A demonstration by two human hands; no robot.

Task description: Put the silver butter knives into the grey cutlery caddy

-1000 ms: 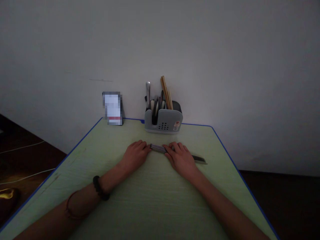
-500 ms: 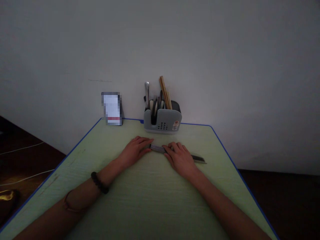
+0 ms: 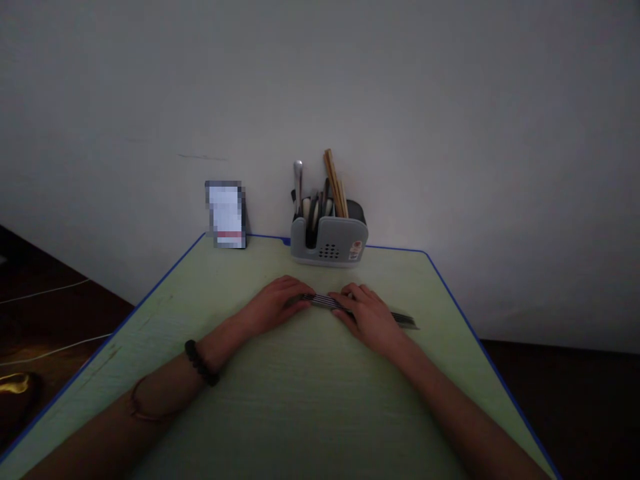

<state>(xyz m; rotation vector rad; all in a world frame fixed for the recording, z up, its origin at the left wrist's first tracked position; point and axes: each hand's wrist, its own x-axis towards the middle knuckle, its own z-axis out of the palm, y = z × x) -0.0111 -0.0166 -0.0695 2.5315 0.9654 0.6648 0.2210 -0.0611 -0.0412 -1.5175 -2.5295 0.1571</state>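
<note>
A bundle of thin striped metal sticks (image 3: 327,301), like chopsticks, lies across the pale green table (image 3: 300,400). My left hand (image 3: 280,303) covers its left end with fingers curled over it. My right hand (image 3: 367,313) lies over the middle of the bundle, fingers bent down onto it. The dark right end of the sticks (image 3: 406,321) pokes out past my right hand. A dark bead bracelet (image 3: 200,363) is on my left wrist.
A grey utensil holder (image 3: 329,241) with wooden chopsticks, a spoon and other cutlery stands at the table's far edge against the wall. A small blurred card or box (image 3: 226,213) stands to its left. The table has blue edging; dark floor with cables lies to the left.
My left hand has slid right onto the bundle's left end, so the two hands are closer together. The right hand has stayed on the sticks.
</note>
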